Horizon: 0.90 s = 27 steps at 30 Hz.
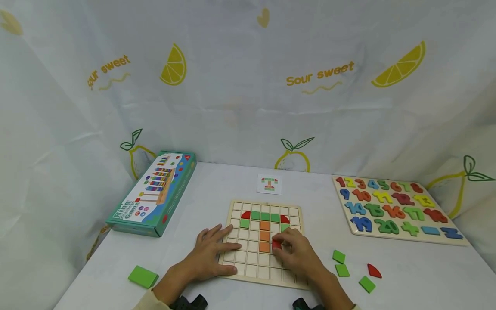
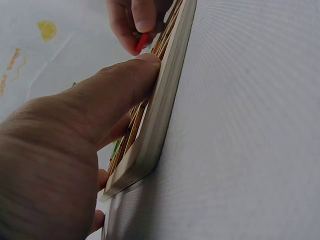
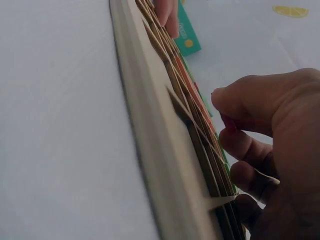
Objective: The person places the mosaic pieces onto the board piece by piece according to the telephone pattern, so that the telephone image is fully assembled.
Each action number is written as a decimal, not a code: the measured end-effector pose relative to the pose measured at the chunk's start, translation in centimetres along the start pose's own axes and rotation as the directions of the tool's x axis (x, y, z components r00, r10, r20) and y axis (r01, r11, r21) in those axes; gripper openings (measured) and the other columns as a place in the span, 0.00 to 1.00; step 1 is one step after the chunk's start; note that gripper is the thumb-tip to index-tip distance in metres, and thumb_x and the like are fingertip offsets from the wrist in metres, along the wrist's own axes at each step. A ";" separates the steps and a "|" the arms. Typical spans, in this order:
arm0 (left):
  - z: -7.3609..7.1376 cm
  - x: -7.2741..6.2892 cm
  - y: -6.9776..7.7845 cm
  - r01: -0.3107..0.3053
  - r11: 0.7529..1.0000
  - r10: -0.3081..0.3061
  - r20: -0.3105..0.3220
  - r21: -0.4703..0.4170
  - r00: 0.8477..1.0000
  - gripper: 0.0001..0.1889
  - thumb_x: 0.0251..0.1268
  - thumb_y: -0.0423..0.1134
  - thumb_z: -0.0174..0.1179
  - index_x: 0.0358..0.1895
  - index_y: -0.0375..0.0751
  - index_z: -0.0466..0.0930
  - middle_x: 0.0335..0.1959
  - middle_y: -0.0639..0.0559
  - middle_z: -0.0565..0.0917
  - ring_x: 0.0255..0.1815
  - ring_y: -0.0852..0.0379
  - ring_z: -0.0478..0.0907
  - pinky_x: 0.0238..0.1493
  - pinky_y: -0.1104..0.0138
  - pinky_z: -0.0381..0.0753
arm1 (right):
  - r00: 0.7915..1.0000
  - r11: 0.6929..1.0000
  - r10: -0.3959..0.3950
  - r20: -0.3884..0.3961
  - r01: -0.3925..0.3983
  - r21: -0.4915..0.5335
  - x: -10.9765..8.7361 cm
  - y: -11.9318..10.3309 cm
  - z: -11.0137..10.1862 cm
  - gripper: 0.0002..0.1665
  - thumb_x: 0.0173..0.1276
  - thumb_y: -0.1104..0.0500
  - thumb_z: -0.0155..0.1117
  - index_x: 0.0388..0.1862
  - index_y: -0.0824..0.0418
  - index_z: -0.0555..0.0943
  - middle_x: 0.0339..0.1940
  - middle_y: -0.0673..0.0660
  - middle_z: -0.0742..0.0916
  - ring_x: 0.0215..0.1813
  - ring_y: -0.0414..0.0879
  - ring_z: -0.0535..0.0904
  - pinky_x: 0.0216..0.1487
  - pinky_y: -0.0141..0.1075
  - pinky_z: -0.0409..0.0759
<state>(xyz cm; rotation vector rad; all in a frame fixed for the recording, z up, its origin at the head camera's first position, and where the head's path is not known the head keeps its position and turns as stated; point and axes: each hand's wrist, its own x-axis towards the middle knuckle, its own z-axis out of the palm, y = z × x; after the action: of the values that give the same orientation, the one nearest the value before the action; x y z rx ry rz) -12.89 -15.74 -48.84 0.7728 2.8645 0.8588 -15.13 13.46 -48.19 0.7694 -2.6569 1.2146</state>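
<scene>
A wooden grid board (image 1: pixel 252 270) lies mid-table. Set in its cells are a column of three orange squares (image 1: pixel 265 235), several green squares (image 1: pixel 265 216) and two red quarter-circles (image 1: pixel 284 219) at the ends of the top row. My left hand (image 1: pixel 211 254) rests on the board's left side with fingers spread; in the left wrist view its thumb (image 2: pixel 120 82) lies along the edge. Over the board, just right of the lowest orange square, my right hand (image 1: pixel 296 252) pinches a red tile (image 1: pixel 277 244) between thumb and fingers, which partly hide its shape.
Right of the board lie loose green squares (image 1: pixel 342 270) and a red quarter-circle (image 1: pixel 374 271). A number puzzle (image 1: pixel 410 206) is farther right. Behind the board sits a pattern card (image 1: pixel 269 184). At left are a boxed game (image 1: pixel 155 193) and a green block (image 1: pixel 143 277).
</scene>
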 end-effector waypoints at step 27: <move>0.0 0.0 0.2 0.005 1.000 -0.005 0.008 0.005 1.000 0.32 0.51 0.66 0.65 0.60 0.61 0.80 0.74 0.50 0.59 0.74 0.40 0.47 0.64 0.38 0.41 | 0.998 0.994 0.055 -0.037 -0.058 -0.089 -0.8 -3.0 -5.7 0.19 0.56 0.63 0.75 0.49 0.56 0.85 0.40 0.45 0.81 0.44 0.45 0.74 0.43 0.48 0.77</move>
<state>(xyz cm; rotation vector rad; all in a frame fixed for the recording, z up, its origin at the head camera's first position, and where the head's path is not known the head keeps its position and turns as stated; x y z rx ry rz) -12.78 -15.64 -48.79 0.7667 2.8616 0.8467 -13.50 16.32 -42.62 0.6586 -2.7016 1.1013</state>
